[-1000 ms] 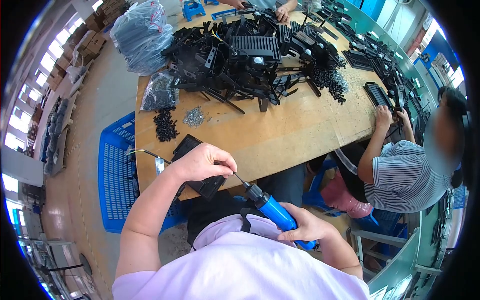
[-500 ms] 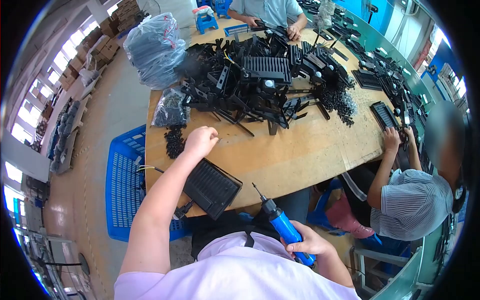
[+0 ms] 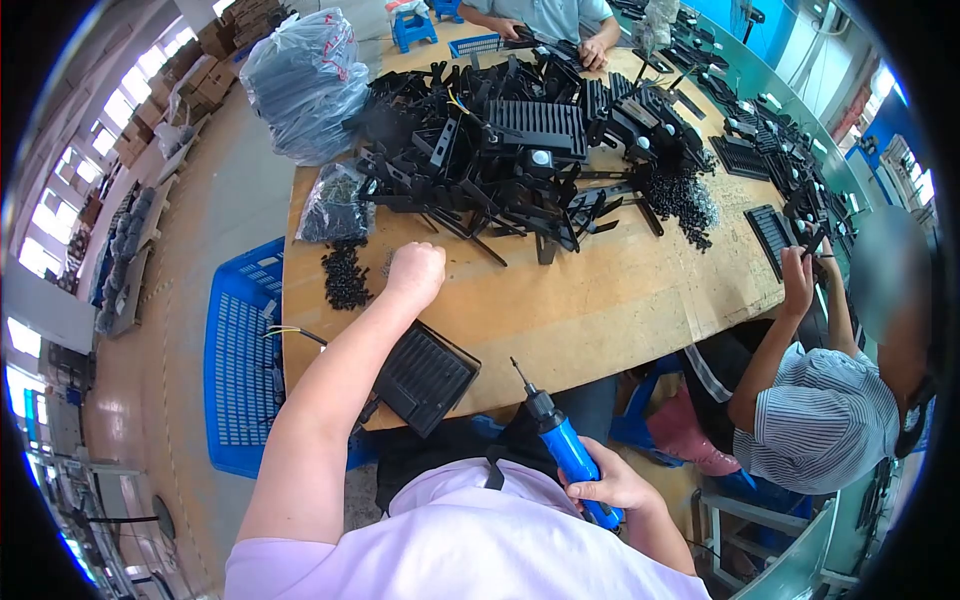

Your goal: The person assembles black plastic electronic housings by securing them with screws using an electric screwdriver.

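Observation:
My left hand is closed over the table, its fingers curled away from view, so I cannot see what is in them. Just left of it lies a small heap of black screws. Below the same hand, a black finned floodlight housing rests at the table's near edge, partly covered by my forearm; its cable sticks out to the left. My right hand is wrapped round a blue electric screwdriver, held in front of my body with the bit pointing up and away.
Black brackets and floodlights pile up mid-table, beside more small black parts. Plastic bags stand far left, above a blue crate. One co-worker sits right; another works opposite.
My left hand has shifted slightly right and up, turning from a visible finger pinch to a closed fist seen from the back. The screwdriver stays in my right hand, nearly still.

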A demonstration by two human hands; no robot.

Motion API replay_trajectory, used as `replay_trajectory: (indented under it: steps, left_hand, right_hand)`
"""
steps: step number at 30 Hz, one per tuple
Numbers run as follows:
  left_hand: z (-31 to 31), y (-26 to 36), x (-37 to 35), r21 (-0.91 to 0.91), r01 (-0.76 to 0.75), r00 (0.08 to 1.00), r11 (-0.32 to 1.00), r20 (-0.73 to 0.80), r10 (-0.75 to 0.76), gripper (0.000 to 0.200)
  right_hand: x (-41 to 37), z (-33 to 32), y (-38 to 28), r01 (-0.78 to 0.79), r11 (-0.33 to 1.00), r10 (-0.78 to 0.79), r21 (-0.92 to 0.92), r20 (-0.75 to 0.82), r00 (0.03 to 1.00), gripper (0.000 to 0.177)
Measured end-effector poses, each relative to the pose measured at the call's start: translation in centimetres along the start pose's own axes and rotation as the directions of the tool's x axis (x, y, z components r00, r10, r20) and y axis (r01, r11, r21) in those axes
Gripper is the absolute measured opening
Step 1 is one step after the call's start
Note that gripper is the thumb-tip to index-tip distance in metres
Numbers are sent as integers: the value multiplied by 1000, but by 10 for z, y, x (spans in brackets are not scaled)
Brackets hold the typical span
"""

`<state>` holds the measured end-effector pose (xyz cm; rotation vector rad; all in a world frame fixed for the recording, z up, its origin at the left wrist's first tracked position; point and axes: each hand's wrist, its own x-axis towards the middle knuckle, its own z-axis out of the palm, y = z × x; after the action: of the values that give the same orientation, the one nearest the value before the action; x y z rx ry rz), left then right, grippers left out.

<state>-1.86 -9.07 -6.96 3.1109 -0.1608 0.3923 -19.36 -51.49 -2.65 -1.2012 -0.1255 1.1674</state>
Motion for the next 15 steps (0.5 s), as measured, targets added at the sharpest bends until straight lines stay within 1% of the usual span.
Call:
replay_trajectory:
  steps: [1,4,5,6,8,10,11,12,13,14,15]
  left_hand:
    - [-5,2,-1,-25,15,1000,1000,-13,-15,8]
    - [-33,14,-8,-231,73,971,970,-204,-122,6]
    - [-51,20,-15,-302,93,972,949,-180,-152,7]
    - [-68,27,-25,-423,144,966,894,-137,-220,7]
    - [-92,42,-56,-632,261,939,730,-10,-345,7]
    - [-101,49,-97,-740,344,917,578,132,-377,8]
    - [-108,53,-114,-782,375,904,498,191,-382,8]
    - [-121,62,-129,-754,437,883,491,256,-394,8]
    - [-119,66,-146,-760,464,869,456,291,-400,8]
    - [-117,69,-160,-765,488,856,421,324,-403,8]
    - [-116,74,-171,-757,500,852,420,343,-395,8]
  right_hand:
    - [1,0,1,-6,1000,6,-17,4,1000,86]
    - [0,-1,1,-29,997,29,-68,8,1000,86]
    - [-2,-1,1,-44,996,45,-84,10,999,85]
    - [-1,-3,5,5,985,-3,-171,12,1000,85]
    - [1,-11,19,89,940,-82,-328,36,996,85]
    - [0,-12,20,11,931,6,-366,47,999,89]
    - [0,-13,21,-22,922,47,-388,56,997,91]
    - [1,-11,20,-54,911,88,-409,63,994,94]
    - [2,-7,15,-65,893,103,-444,62,993,94]
    - [5,-5,15,-49,886,95,-462,76,993,94]
    - [7,-4,18,-33,877,86,-479,89,992,94]
